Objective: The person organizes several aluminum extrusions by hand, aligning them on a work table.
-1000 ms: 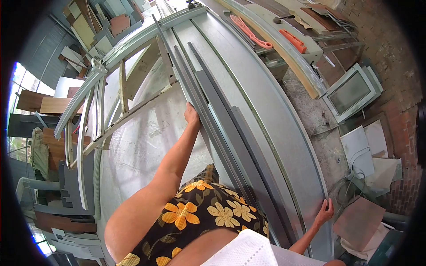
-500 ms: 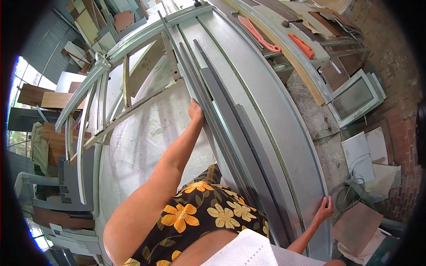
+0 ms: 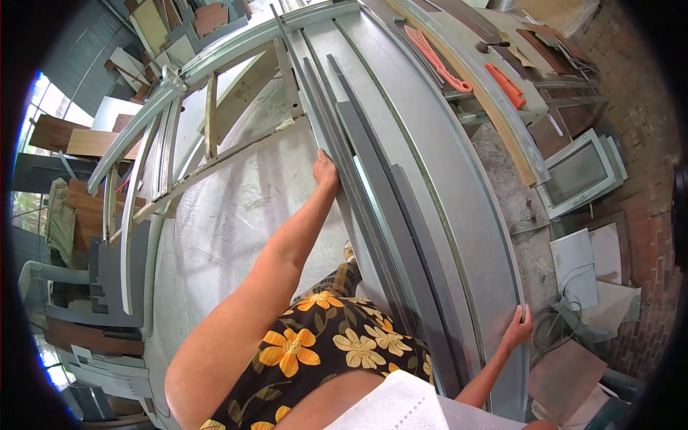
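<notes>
My left hand (image 3: 326, 170) is closed round the outer edge of a long dark grey strip (image 3: 355, 204), its fingers partly hidden below. Beside that strip, more long grey strips (image 3: 405, 236) lie lengthwise on a silver metal table (image 3: 437, 172) with grooves along it. Over on the right, my right hand (image 3: 517, 328) is curled at the table's far long edge, thumb and fingers bent about the rim. A flowered garment (image 3: 337, 344) hides the near ends of the strips.
Left of the strips stands a pale metal frame (image 3: 211, 115) with crossbars. A pink-red handled tool (image 3: 437, 61) and an orange tool (image 3: 505, 84) lie on the far bench. Boards (image 3: 570, 380) and a white-framed panel (image 3: 577, 172) rest at the right.
The view has shifted, so the table's far end and frame sit further right. Both hands keep to their edges, and a shoe now shows below the strips.
</notes>
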Available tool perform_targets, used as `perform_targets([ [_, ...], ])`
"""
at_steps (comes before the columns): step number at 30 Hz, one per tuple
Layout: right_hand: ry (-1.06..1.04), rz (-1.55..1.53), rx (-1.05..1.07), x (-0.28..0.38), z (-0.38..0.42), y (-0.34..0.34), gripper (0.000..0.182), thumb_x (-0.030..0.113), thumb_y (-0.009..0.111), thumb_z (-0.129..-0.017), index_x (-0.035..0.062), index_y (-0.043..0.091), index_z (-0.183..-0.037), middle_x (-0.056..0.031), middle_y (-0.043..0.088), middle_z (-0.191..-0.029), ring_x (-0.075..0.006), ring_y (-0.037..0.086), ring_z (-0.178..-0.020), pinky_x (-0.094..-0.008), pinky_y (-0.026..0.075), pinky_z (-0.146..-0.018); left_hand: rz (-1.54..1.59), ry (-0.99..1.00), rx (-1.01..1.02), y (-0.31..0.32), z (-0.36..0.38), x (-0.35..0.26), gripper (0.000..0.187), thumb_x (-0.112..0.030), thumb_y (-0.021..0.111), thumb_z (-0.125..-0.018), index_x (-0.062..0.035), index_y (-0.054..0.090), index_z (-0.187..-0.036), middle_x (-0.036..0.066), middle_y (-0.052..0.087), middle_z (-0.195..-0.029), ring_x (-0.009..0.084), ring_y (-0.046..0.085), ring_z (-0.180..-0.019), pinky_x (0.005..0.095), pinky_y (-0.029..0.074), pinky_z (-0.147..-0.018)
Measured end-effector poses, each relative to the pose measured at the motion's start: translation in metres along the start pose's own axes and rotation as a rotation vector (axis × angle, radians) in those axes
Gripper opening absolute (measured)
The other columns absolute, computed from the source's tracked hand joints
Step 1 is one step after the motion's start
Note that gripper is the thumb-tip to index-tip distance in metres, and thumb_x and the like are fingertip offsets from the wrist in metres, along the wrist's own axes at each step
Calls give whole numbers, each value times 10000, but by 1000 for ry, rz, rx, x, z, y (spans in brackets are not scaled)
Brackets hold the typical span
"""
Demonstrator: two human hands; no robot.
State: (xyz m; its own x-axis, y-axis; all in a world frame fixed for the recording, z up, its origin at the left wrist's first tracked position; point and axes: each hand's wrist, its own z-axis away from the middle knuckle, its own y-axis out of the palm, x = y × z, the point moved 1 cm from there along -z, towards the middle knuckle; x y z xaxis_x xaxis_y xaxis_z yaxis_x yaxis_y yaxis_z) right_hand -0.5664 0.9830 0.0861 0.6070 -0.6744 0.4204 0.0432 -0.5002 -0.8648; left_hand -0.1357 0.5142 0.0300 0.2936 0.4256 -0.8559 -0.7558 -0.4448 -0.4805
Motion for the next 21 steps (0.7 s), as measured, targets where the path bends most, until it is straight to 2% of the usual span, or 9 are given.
perform_targets([
  [17,-20,35,12,46,-27,29,369,351,586,-830,27,642,-999,-142,637,-1004,-317,603,-897,-378,456,-770,16,-17,-36,7,-14,-17,639,-510,311,-894,39,640,-878,271,608,-887,426,571,-891,468,424,-778],
  [21,0,32,32,55,-33,41,377,392,540,-854,68,638,-1019,-112,632,-1026,-301,587,-922,-445,409,-786,-13,2,-37,10,-24,-20,631,-504,305,-895,26,646,-877,261,613,-885,423,575,-888,466,425,-776],
])
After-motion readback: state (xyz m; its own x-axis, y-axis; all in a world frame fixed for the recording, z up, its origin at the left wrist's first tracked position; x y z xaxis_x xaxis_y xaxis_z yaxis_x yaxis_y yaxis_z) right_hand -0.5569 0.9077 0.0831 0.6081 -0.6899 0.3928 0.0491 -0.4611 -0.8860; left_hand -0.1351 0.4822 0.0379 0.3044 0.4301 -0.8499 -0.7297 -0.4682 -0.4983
